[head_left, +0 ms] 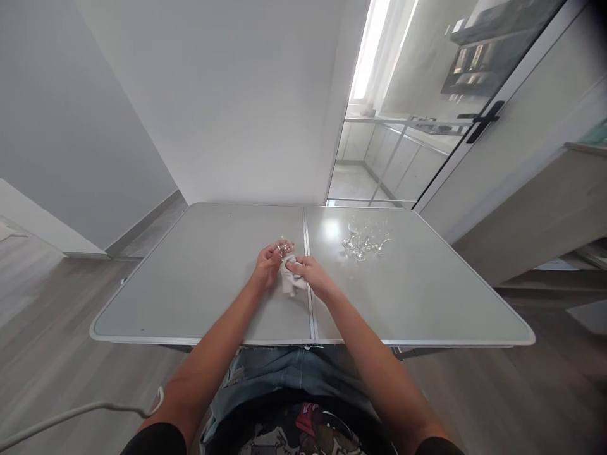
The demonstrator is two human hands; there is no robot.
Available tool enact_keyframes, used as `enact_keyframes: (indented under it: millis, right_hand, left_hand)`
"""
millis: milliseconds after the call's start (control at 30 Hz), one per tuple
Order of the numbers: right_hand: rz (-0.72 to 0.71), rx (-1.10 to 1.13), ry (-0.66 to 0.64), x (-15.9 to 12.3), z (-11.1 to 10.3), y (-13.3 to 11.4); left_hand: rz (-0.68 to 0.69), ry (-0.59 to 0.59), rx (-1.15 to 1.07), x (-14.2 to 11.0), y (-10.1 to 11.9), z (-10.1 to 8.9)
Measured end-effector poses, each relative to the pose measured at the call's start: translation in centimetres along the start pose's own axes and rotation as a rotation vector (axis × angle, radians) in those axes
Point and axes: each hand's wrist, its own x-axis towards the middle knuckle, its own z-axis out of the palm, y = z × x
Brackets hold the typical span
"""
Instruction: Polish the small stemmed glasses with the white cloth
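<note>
Over the middle of the grey folding table point(199, 278), my left hand point(266, 264) is closed around a small clear glass point(284, 247). My right hand point(310, 275) is closed on a white cloth point(289, 281) and presses it against the glass. The cloth hangs down between both hands. Several more small clear stemmed glasses point(365, 241) stand in a cluster on the right half of the table, an arm's reach beyond my right hand.
The table butts against a white wall at the back. A glass sliding door point(427, 126) with a black handle point(481, 120) stands behind right. A low cabinet point(545, 215) is at the right. A white cable point(71, 414) runs at lower left.
</note>
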Motion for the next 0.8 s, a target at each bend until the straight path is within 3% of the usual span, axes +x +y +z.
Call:
enact_keyframes:
  millis: [100,267,333,400,533,600,667,800]
  right_hand:
    - [0.123,0.42,-0.263,0.2,-1.6,-0.1]
    - [0.192,0.547,-0.295,0.3,-2.3,0.8]
    - [0.141,0.499,-0.239,0.4,-1.9,1.2]
    - [0.058,0.332,-0.101,0.6,-1.2,1.5]
    - [-0.163,-0.329,0.31,0.6,-0.1,1.8]
    - [-0.229,-0.513,0.39,0.6,0.2,1.7]
    - [-0.214,-0.45,0.32,0.6,0.2,1.5]
    - [-0.02,0.161,-0.118,0.7,-1.0,1.5]
  left_hand:
    - [0.008,-0.07,-0.019,-0.3,0.7,0.0]
    - [-0.067,-0.14,-0.02,-0.6,0.9,0.6]
    - [-0.107,-0.137,-0.032,-0.4,0.8,0.7]
    - [-0.097,-0.073,-0.001,-0.2,0.4,0.7]
    - [0.022,0.113,0.097,0.2,-0.4,0.4]
    - [0.047,0.109,0.092,0.2,-0.4,0.2]
    - [0.04,0.053,0.061,0.1,-0.2,0.0]
    - [-0.058,-0.089,0.007,-0.4,0.8,-0.3]
